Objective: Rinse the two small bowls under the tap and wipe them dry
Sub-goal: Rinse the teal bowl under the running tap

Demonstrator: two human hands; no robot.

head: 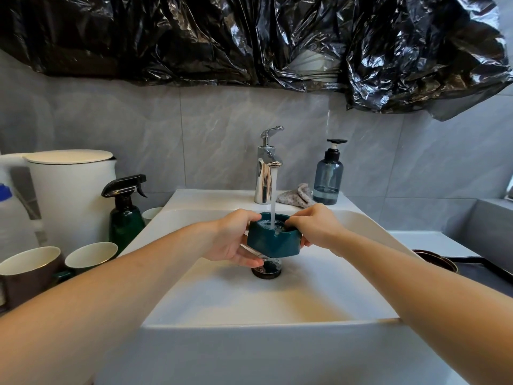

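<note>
A small dark teal faceted bowl is held over the white sink, right under the chrome tap. Water runs from the spout straight into the bowl. My left hand grips the bowl's left side, thumb on the rim and fingers beneath it. My right hand holds the right side, with fingers curled over the rim into the bowl. A dotted grey cloth lies on the sink ledge to the right of the tap. A second dark bowl's rim shows on the right counter.
Left of the sink stand a white kettle, a dark green spray bottle and two cups. A blue soap dispenser is on the ledge at the right. The black drain lies below the bowl.
</note>
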